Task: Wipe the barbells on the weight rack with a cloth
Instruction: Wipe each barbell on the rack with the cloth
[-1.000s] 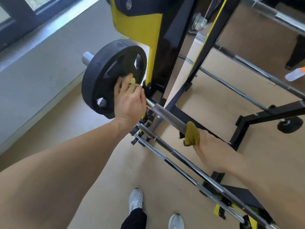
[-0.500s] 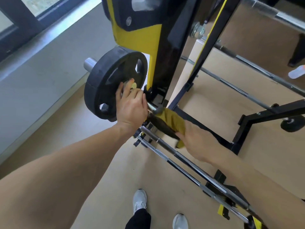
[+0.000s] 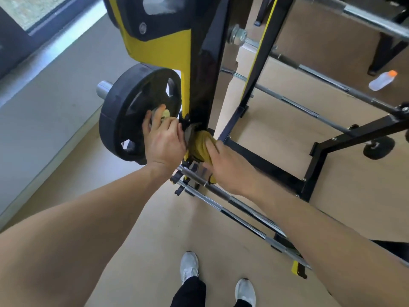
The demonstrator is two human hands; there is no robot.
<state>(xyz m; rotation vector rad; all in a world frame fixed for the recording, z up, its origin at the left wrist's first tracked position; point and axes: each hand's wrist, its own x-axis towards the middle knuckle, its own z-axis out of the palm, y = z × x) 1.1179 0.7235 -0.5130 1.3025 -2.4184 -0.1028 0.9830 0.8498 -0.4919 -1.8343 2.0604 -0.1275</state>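
The person leans over the barbell, both bare forearms reaching forward and down toward the black and yellow rack upright (image 3: 205, 69). The left hand (image 3: 164, 141) sits at the inner face of the black weight plate (image 3: 132, 116), knuckles up, fingers curled over the bar's collar beside the plate's hub, with the index finger stretched a little farther onto the plate. The right hand (image 3: 228, 167) lies just beside it, at the foot of the upright, palm turned down and fingers bent around the yellow cloth (image 3: 202, 146), which is bunched around the barbell right where the bar meets the upright. The two hands are nearly touching. The barbell's silver end (image 3: 104, 89) sticks out beyond the plate, away from the upright. More bars (image 3: 239, 207) lie low on the rack, below the right wrist.
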